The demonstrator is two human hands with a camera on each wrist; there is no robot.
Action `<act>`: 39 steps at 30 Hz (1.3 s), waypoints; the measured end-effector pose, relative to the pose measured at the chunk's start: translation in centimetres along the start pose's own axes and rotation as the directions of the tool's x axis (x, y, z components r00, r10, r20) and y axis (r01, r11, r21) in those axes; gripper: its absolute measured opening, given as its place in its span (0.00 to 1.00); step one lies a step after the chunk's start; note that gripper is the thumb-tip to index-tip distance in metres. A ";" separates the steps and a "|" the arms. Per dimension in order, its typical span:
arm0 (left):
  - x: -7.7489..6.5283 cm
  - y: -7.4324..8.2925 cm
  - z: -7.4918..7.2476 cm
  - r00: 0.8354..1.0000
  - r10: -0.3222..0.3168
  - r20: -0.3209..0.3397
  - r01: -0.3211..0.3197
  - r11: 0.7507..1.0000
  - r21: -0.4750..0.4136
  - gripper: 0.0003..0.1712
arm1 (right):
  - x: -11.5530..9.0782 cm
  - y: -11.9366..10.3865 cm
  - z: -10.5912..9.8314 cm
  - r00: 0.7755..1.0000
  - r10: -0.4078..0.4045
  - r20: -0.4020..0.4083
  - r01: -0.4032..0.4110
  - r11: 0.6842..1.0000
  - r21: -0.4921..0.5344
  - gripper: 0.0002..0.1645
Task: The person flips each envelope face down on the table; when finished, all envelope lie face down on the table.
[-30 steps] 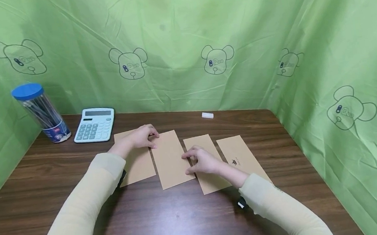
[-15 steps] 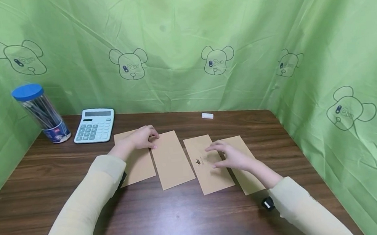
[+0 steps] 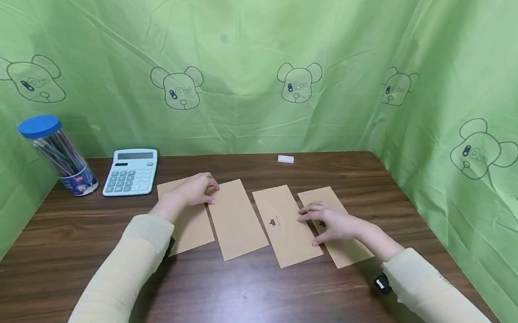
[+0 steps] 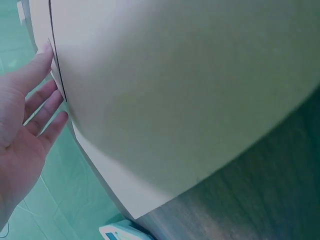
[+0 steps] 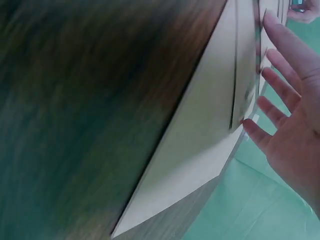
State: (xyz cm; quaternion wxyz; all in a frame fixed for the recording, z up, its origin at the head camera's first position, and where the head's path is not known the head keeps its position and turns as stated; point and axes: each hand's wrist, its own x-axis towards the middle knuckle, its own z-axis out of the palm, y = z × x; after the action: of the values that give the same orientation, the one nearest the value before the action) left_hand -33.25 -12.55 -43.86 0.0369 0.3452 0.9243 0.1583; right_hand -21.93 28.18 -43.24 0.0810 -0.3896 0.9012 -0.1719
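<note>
Several brown paper envelopes lie side by side on the table. My left hand (image 3: 191,190) reaches over the leftmost envelope (image 3: 189,233), its thumb and fingertips at the upper left edge of the envelope beside it (image 3: 238,221). That one looks plain. Farther right, an envelope with a small crown print (image 3: 292,247) is uncovered. My right hand (image 3: 334,221) hovers low over the rightmost envelope (image 3: 346,252), partly hiding its print. Its spread fingertips are at the gap between these two; contact is hard to tell. In both wrist views the fingers look extended and hold nothing.
A light blue calculator (image 3: 130,172) lies at the back left. Beside it stands a clear tub of dark sticks with a blue lid (image 3: 39,126). A small white block (image 3: 285,158) lies near the table's back edge. Green curtains (image 3: 236,37) enclose the back and sides.
My right hand has moved right, from between the two middle envelopes to between the two right-hand ones, uncovering the crown print. The left hand stays at the same place.
</note>
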 end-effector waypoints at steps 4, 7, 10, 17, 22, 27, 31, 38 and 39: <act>-0.1 0.3 -0.1 1.000 0.003 0.011 -0.003 1.000 0.014 0.24 | -0.2 -0.2 -0.1 1.000 -0.002 0.024 0.004 0.998 -0.059 0.41; -0.1 0.4 -0.1 1.000 0.009 0.017 -0.010 1.000 0.024 0.24 | -0.2 -0.4 -0.4 1.000 -0.018 0.026 0.020 0.997 -0.080 0.40; 0.0 0.4 -0.2 1.000 0.007 0.028 -0.008 0.999 0.038 0.24 | -0.1 -0.5 -0.4 0.999 -0.025 0.030 0.027 0.995 -0.091 0.40; 0.7 1.0 -0.6 0.998 -0.002 0.058 -0.002 0.997 0.073 0.21 | 0.1 -0.2 -0.4 0.999 -0.025 0.026 0.027 0.996 -0.090 0.40; 1.9 2.5 -0.4 0.998 0.015 0.063 -0.019 0.998 0.058 0.27 | -0.1 -0.1 -0.4 0.999 -0.017 0.044 0.020 0.998 -0.068 0.39; 3.2 4.7 0.3 0.997 0.023 0.067 -0.026 0.998 0.054 0.33 | -0.2 -0.4 -0.6 0.998 -0.010 0.055 0.014 0.997 -0.077 0.39; 4.2 6.4 1.1 0.996 0.042 0.083 -0.046 0.998 0.044 0.34 | -0.2 -0.4 -0.6 0.998 -0.012 0.058 0.018 0.995 -0.097 0.39; 5.6 8.7 2.4 0.988 0.116 0.099 -0.117 0.993 0.007 0.30 | -0.2 -0.6 -0.6 0.999 -0.010 0.049 0.015 0.995 -0.103 0.39; 5.7 8.9 2.6 0.987 0.123 0.107 -0.125 0.992 0.009 0.30 | -0.2 -0.6 -0.6 0.999 -0.006 0.050 0.012 0.995 -0.102 0.39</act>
State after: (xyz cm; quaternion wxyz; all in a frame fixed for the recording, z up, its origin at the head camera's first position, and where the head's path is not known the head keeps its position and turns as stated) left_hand -31.54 -1.82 -43.22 0.0736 0.4101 0.8991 0.1344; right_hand -21.56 28.12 -42.49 0.0828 -0.4015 0.9047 -0.1163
